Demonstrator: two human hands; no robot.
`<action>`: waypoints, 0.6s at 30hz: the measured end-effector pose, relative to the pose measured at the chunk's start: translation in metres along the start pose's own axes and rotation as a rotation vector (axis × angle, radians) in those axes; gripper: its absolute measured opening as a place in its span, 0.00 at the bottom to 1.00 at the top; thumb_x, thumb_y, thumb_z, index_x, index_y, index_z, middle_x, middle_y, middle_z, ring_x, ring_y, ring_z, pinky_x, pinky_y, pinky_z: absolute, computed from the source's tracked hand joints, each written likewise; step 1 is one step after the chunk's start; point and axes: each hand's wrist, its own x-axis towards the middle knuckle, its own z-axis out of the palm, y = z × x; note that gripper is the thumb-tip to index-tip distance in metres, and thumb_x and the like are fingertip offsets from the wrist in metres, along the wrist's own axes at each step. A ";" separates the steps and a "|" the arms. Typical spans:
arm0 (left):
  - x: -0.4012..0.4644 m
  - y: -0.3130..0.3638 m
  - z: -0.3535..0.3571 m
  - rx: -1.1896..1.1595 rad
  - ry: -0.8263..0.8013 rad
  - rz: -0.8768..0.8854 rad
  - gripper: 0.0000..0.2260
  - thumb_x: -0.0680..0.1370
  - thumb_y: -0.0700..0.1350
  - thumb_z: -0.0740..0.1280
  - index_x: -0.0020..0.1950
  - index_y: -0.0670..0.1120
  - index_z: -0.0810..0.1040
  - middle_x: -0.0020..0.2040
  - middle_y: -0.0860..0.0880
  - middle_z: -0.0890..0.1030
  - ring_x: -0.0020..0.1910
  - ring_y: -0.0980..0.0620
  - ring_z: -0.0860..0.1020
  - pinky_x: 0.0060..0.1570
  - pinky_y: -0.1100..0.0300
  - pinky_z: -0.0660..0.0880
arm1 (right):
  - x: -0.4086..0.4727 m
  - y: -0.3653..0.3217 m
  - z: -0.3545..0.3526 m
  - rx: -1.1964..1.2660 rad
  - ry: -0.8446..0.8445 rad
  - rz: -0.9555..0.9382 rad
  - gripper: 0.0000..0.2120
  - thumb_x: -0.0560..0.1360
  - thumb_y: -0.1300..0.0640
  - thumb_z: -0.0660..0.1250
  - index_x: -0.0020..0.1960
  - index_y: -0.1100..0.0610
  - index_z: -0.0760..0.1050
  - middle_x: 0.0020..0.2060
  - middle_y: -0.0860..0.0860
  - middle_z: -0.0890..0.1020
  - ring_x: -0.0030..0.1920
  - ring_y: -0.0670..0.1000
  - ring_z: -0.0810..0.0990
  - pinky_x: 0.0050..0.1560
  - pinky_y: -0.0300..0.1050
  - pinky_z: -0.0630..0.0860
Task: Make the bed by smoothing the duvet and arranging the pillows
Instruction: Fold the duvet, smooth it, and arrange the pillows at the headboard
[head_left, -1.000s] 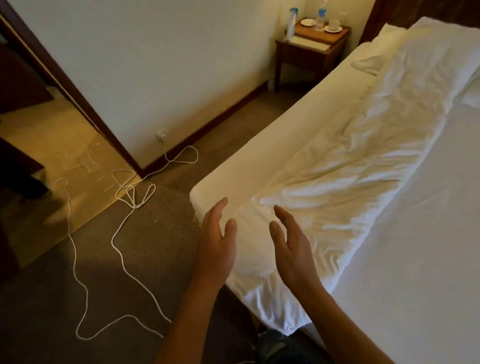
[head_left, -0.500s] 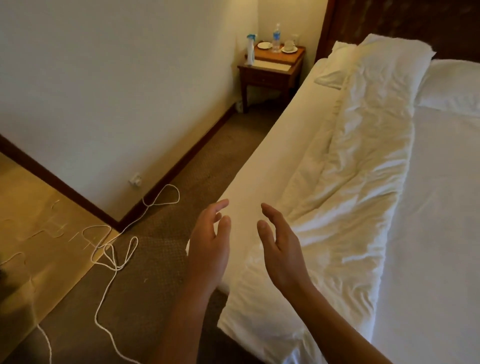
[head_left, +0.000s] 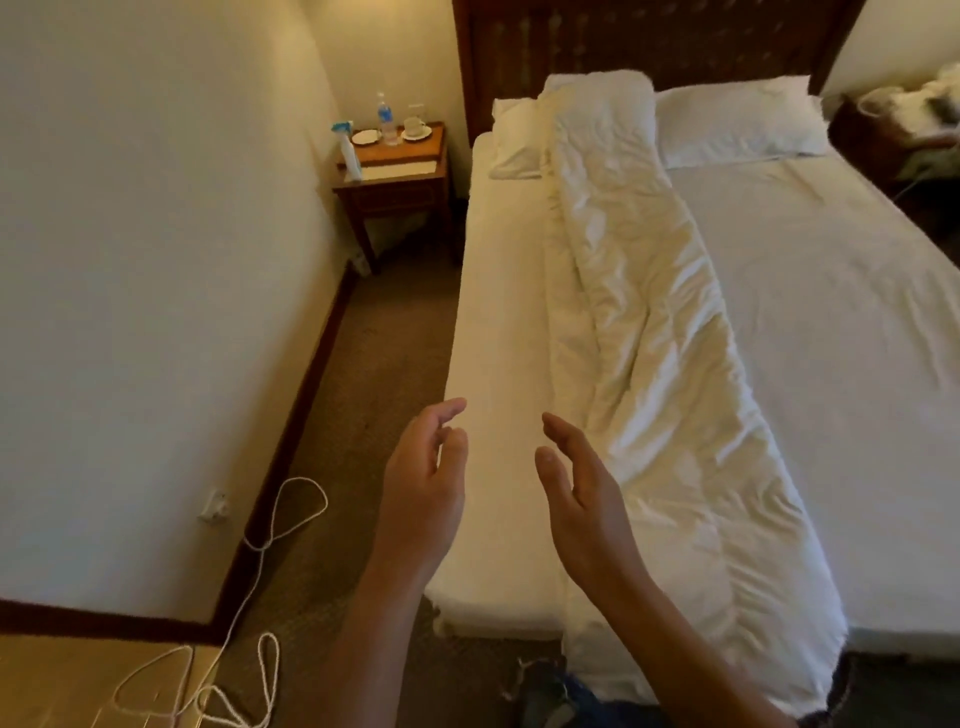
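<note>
We stand at the foot of the bed (head_left: 498, 332) with both hands raised in front of us, palms turned toward each other and holding nothing. Our left hand (head_left: 423, 480) hovers over the near left corner of the mattress, its fingers relaxed and slightly bent, spread apart from the thumb. Our right hand (head_left: 584, 491) hovers just beside the duvet's left edge, fingers loosely extended, touching neither the cover nor the other hand.

The duvet (head_left: 654, 332) lies bunched into a long crumpled strip running from the headboard (head_left: 623, 41) down the bed, its lower end spilling over the foot edge. Its top end rests over the left pillow (head_left: 514, 140), which shows only partly beside it. The right pillow (head_left: 737, 122) lies flat against the headboard, apart from the duvet, with bare white sheet below it.

To the left of the bed a wooden nightstand (head_left: 395, 182) stands against the wall, carrying a water bottle (head_left: 385, 122), a spray bottle (head_left: 347, 150) and a cup on a saucer (head_left: 415, 127). A white cord (head_left: 270, 530) loops across the carpet near the wall
</note>
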 end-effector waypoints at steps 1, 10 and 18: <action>0.011 -0.003 -0.005 0.007 -0.027 0.018 0.13 0.84 0.50 0.58 0.68 0.60 0.71 0.63 0.63 0.73 0.57 0.75 0.70 0.45 0.78 0.67 | 0.004 -0.001 0.005 -0.003 0.027 0.010 0.26 0.79 0.36 0.53 0.75 0.40 0.63 0.72 0.40 0.70 0.70 0.38 0.68 0.69 0.42 0.67; 0.113 -0.015 -0.026 0.045 -0.213 0.130 0.13 0.84 0.49 0.58 0.67 0.55 0.74 0.58 0.57 0.77 0.50 0.68 0.76 0.42 0.73 0.74 | 0.071 -0.005 0.047 -0.008 0.178 0.093 0.23 0.81 0.39 0.56 0.74 0.41 0.64 0.71 0.41 0.71 0.69 0.37 0.68 0.67 0.39 0.66; 0.216 -0.022 -0.001 0.029 -0.451 0.204 0.12 0.83 0.51 0.58 0.65 0.57 0.74 0.62 0.54 0.77 0.54 0.57 0.77 0.52 0.54 0.77 | 0.139 -0.018 0.060 0.008 0.409 0.125 0.22 0.82 0.42 0.57 0.75 0.46 0.66 0.70 0.41 0.72 0.69 0.38 0.69 0.70 0.43 0.68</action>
